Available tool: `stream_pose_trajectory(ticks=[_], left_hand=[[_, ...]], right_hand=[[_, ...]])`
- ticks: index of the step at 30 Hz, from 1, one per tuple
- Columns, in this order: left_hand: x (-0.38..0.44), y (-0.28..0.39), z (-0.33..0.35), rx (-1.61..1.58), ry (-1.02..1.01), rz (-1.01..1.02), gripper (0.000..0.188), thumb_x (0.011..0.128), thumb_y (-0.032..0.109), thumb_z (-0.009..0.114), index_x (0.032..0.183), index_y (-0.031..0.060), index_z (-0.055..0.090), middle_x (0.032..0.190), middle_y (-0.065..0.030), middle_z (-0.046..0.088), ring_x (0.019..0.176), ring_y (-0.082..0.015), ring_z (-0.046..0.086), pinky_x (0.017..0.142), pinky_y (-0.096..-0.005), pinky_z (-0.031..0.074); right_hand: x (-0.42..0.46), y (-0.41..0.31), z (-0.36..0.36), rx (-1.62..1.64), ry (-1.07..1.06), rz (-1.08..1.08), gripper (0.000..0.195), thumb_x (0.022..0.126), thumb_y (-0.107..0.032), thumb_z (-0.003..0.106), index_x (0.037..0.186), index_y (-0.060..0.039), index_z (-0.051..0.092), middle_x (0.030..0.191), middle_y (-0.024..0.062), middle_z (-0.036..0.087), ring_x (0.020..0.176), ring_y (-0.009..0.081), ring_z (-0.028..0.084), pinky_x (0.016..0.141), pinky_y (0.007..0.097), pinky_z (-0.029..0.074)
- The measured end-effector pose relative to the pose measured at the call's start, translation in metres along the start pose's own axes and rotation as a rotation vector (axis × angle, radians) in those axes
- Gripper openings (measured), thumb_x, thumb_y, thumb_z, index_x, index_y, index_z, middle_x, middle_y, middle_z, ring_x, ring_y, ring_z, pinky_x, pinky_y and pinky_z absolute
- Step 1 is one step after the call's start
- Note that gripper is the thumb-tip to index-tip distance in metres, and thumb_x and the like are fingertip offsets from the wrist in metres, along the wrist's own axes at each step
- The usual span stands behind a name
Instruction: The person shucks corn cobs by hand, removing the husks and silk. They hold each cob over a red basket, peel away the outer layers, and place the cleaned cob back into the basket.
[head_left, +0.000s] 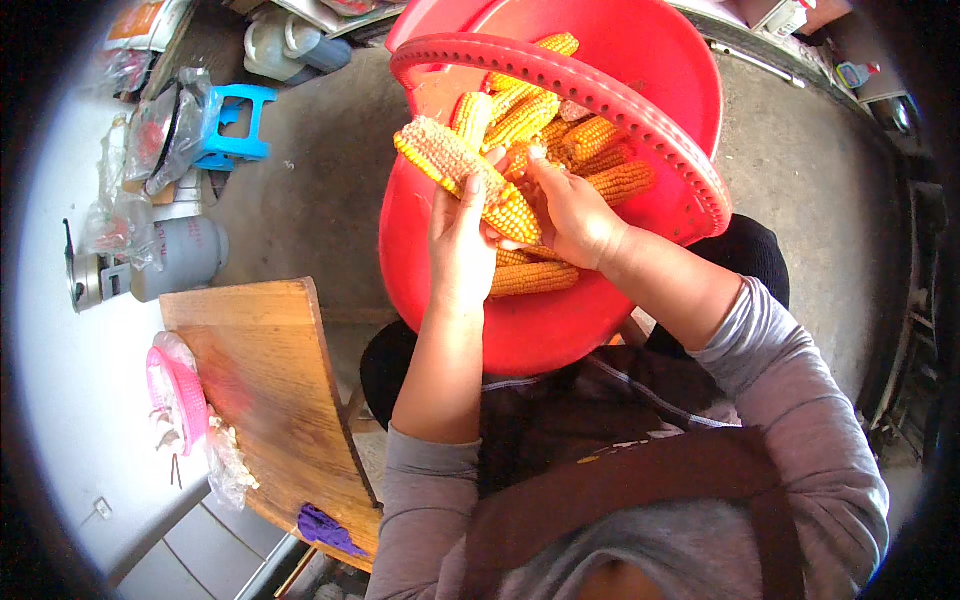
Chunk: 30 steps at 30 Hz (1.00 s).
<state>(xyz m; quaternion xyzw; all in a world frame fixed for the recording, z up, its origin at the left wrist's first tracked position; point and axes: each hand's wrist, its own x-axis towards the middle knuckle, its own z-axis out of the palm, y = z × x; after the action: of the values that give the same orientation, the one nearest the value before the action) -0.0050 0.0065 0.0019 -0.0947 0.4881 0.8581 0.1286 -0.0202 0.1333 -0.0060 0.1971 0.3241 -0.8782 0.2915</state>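
Note:
My left hand (463, 251) is closed around a partly shelled corn cob (465, 169), which slants from upper left to lower right. Bare pinkish cob shows along its upper side, with yellow kernels at the edge and the lower end. My right hand (574, 214) is beside the cob's lower end, its thumb pointing up; its fingers are partly hidden, so what it grips is unclear. Beneath both hands, a red plastic basket (442, 322) with a perforated handle (637, 112) holds several ears of corn (619, 184). Some loose kernels lie among them.
A wooden table (270, 352) stands at the left, bearing a pink plastic basket (180, 390), a plastic bag (229, 469) and a purple cloth (326, 529). Farther up are a blue plastic stool (262, 124), a gas cylinder (184, 251) and plastic jugs (277, 52).

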Motion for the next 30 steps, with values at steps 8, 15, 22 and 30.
stream_pose_trajectory(ticks=[8,15,22,30], left_hand=[[0.002,-0.007,0.002,-0.041,0.101,-0.017,0.055,0.093,0.045,0.033,0.130,0.0044,0.036,0.124,-0.0102,0.048,0.109,-0.0229,0.050,0.088,-0.0369,0.043],[-0.004,-0.012,-0.007,-0.144,0.028,-0.202,0.049,0.093,0.045,0.033,0.115,0.0037,0.048,0.085,-0.0107,0.062,0.069,-0.0202,0.062,0.063,-0.0322,0.052],[-0.007,-0.013,0.002,-0.110,-0.060,-0.213,0.046,0.093,0.039,0.036,0.115,0.0005,0.048,0.089,-0.0147,0.062,0.075,-0.0223,0.063,0.067,-0.0325,0.053],[-0.013,-0.010,0.023,0.351,-0.012,0.016,0.036,0.089,0.020,0.053,0.117,-0.0020,0.047,0.101,-0.0109,0.057,0.094,-0.0158,0.055,0.082,-0.0288,0.044]], right_hand=[[-0.006,-0.002,-0.006,-0.879,-0.001,-0.404,0.039,0.095,-0.037,0.035,0.109,-0.0041,0.050,0.081,0.0080,0.060,0.065,0.0147,0.059,0.055,0.0266,0.049],[-0.001,-0.012,0.002,-0.423,-0.076,-0.193,0.038,0.092,-0.038,0.045,0.103,-0.0032,0.054,0.076,0.0047,0.059,0.057,0.0092,0.054,0.047,0.0219,0.042],[-0.007,-0.020,0.008,-0.212,-0.031,-0.205,0.035,0.086,-0.033,0.056,0.105,-0.0038,0.054,0.080,0.0047,0.061,0.062,0.0119,0.057,0.048,0.0261,0.045],[0.006,-0.016,-0.006,-0.232,-0.016,-0.307,0.031,0.089,-0.028,0.052,0.106,-0.0018,0.050,0.088,0.0096,0.060,0.079,0.0168,0.059,0.070,0.0306,0.050]])
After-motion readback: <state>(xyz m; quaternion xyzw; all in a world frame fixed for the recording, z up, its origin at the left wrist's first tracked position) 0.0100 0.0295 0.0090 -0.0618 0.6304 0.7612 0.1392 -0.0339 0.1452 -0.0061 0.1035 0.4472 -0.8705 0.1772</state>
